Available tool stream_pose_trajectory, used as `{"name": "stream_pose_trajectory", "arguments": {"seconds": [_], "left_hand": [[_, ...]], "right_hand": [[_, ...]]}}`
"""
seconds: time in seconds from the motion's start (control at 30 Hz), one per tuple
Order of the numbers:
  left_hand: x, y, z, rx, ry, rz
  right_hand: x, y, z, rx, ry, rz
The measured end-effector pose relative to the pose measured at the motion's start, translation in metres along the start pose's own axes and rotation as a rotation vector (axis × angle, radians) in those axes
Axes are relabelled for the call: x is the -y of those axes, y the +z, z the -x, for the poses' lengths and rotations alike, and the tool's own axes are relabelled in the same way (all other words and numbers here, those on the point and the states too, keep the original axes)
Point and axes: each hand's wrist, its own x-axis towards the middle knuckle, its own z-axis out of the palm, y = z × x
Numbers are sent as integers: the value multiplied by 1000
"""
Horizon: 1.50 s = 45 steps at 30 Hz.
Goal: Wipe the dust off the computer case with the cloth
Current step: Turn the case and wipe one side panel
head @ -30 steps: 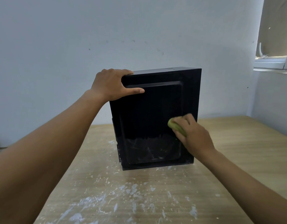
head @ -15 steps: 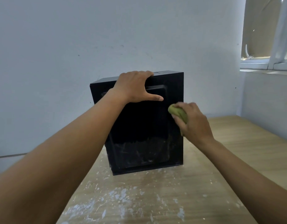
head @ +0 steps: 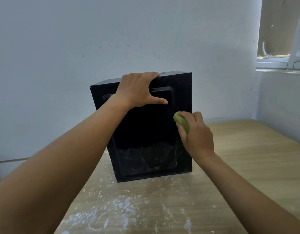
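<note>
Wall: a plain pale wall [head: 78, 39] fills the upper half of the frame, behind everything else.
Table: a light wooden table [head: 247, 157] runs from the bottom edge up to the wall, taking the lower middle and lower right.
Computer case: a black computer case [head: 145, 129] stands upright on the table in the centre of the frame, its broad side panel facing the camera and its back near the wall.
Window: part of a white window frame [head: 280, 61] shows in the upper right corner.
Left hand: the left hand [head: 137, 90] grips the top edge of the case, just above centre; its fingers curl over the top and the thumb lies stretched out across the panel.
Right hand: the right hand [head: 198, 134], right of centre, is closed around the cloth and presses it to the right part of the panel.
Cloth: a bunched yellow-green cloth [head: 181, 120] pokes out above the right hand's fingers, touching the case about halfway up.
Dust: pale smears [head: 145, 156] cover the lower part of the panel, while the part above looks clean and dark.
Flecks: white flecks [head: 122, 205] are scattered over the table in front of the case, lower centre.
</note>
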Motion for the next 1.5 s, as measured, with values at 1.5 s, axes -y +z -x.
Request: {"name": "stream_pose_trajectory", "arguments": {"seconds": [1.5], "left_hand": [[-1,2,2,-19,-26,45]], "right_hand": [[-41,16,48,105,-48,-108]]}}
